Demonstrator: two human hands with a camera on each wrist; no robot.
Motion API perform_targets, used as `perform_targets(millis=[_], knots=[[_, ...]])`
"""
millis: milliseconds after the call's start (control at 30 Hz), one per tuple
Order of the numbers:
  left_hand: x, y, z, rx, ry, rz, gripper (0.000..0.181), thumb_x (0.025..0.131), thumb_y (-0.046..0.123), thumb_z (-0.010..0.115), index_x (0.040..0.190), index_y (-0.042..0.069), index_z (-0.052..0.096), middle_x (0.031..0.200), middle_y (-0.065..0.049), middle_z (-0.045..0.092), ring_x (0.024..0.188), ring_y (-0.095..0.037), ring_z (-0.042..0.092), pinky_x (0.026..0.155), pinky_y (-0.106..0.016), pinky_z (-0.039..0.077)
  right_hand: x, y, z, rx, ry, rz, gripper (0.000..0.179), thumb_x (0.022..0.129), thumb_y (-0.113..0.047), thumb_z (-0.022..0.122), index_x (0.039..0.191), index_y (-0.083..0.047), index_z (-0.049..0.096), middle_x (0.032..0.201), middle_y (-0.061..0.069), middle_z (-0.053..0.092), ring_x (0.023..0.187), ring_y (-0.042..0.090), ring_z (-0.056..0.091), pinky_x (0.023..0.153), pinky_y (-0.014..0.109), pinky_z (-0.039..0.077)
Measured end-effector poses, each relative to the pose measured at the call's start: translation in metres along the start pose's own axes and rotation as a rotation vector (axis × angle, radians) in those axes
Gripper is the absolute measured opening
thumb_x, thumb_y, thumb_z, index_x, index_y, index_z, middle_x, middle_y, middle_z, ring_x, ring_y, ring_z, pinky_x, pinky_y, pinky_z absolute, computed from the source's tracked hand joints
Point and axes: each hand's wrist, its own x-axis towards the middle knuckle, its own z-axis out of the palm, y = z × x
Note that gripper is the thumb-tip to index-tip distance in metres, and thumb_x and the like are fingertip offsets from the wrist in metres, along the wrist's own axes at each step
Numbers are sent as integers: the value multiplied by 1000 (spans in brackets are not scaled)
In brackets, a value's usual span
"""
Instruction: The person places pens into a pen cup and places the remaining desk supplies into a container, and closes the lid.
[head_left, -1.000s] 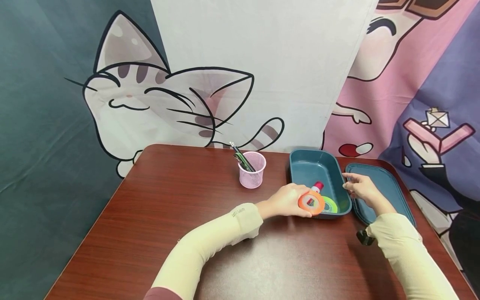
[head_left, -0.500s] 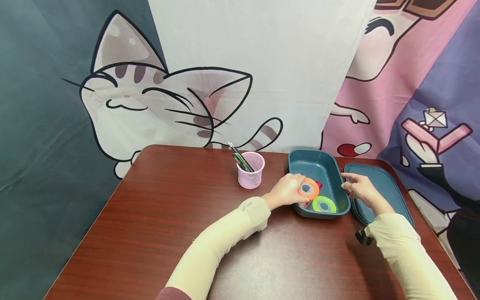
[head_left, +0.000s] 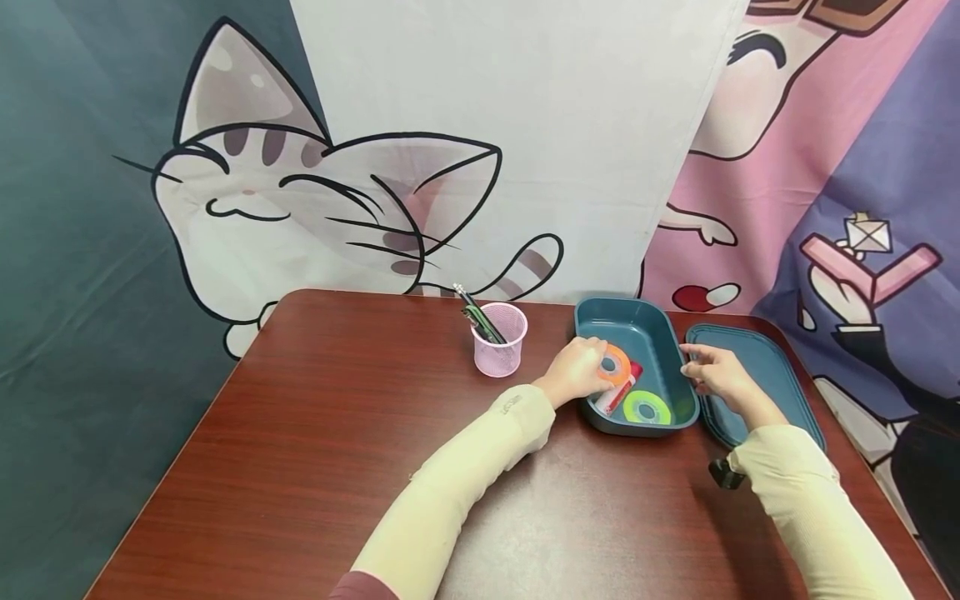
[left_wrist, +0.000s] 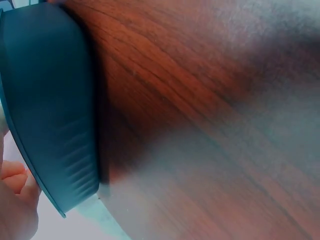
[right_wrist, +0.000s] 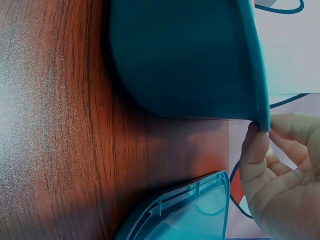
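My left hand (head_left: 576,369) reaches over the near left rim of a dark teal box (head_left: 633,428) and holds an orange tape roll (head_left: 614,365) inside it. Under the roll, a red and white glue stick (head_left: 621,395) lies slanted, partly covered. Beside it on the box floor is a lime green tape roll (head_left: 647,408). At the right side, my right hand (head_left: 722,379) pinches the box rim between thumb and fingers, plain in the right wrist view. The left wrist view catches only part of my left hand (left_wrist: 19,200) behind the box wall (left_wrist: 50,100).
A matching teal lid (head_left: 765,367) lies right of the box, under my right hand. To the left stands a pink mesh cup (head_left: 498,358) with several pens (head_left: 483,323) in it. The brown table (head_left: 315,433) ends at a cartoon-printed curtain (head_left: 420,100).
My left hand has carried the orange tape roll from the box's near edge farther in and to the left. More of the glue stick shows. The right hand keeps its pinch on the rim.
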Motion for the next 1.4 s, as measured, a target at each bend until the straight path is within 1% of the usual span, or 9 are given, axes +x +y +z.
perform_targets(millis=[233, 433, 567, 700, 800, 1033, 1133, 1267, 1400], knots=[[5, 0, 1, 42, -9, -38, 63, 73, 45, 66, 121, 8, 50, 107, -1, 56, 97, -14, 52, 82, -23, 47, 1, 0, 1, 2, 1, -2, 53, 88, -10, 49, 135, 3, 28, 81, 1, 52, 64, 8, 48, 61, 27, 48], [8, 1, 0, 88, 0, -58, 47, 76, 41, 63, 111, 11, 54, 102, 1, 56, 93, -14, 52, 78, -22, 48, 2, 0, 2, 1, 1, -3, 53, 88, -10, 49, 135, 3, 28, 81, 1, 52, 65, 8, 48, 62, 26, 48], [8, -1, 0, 89, 11, -66, 45, 78, 36, 63, 113, 11, 53, 112, 0, 56, 99, -14, 53, 84, -21, 46, 2, -1, 2, 7, -3, -6, 54, 88, -10, 49, 135, 3, 28, 80, 2, 52, 64, 7, 48, 61, 26, 48], [7, -3, 0, 79, -12, -62, 53, 80, 36, 62, 123, 10, 48, 126, -3, 51, 110, -15, 50, 93, -22, 41, 3, -1, 2, 5, 0, -6, 53, 88, -10, 50, 135, 4, 28, 81, 3, 52, 65, 8, 48, 62, 26, 48], [6, -5, 0, 56, -14, -39, 55, 81, 36, 61, 126, 9, 46, 129, -4, 49, 114, -15, 48, 96, -22, 38, 3, 0, 3, 2, 4, -7, 53, 88, -10, 49, 135, 4, 29, 81, 3, 52, 66, 8, 48, 62, 26, 48], [0, -10, 1, -98, 71, -14, 51, 82, 28, 61, 126, 9, 48, 128, -2, 50, 118, -11, 46, 98, -19, 34, 3, 1, 3, 1, 5, -7, 53, 88, -10, 49, 134, 4, 29, 83, 5, 53, 66, 8, 49, 62, 26, 48], [-2, -13, 1, -185, 141, -32, 47, 81, 26, 62, 124, 11, 52, 126, 0, 53, 118, -8, 46, 98, -18, 34, 2, 1, 3, 0, 7, -6, 53, 88, -10, 49, 135, 4, 29, 82, 4, 53, 66, 8, 49, 62, 26, 48], [-5, -16, 3, -241, 233, -63, 39, 80, 26, 62, 117, 14, 58, 119, 3, 57, 111, -9, 52, 94, -19, 38, 2, 0, 2, 1, 11, -9, 53, 88, -9, 49, 135, 4, 29, 80, 2, 53, 65, 8, 48, 61, 26, 48], [-7, -18, 6, -318, 282, -112, 35, 79, 25, 63, 112, 15, 60, 115, 3, 59, 108, -10, 53, 92, -20, 40, 2, 1, 2, 7, 11, -10, 53, 87, -8, 49, 135, 4, 28, 80, 1, 52, 64, 7, 47, 60, 26, 48]])
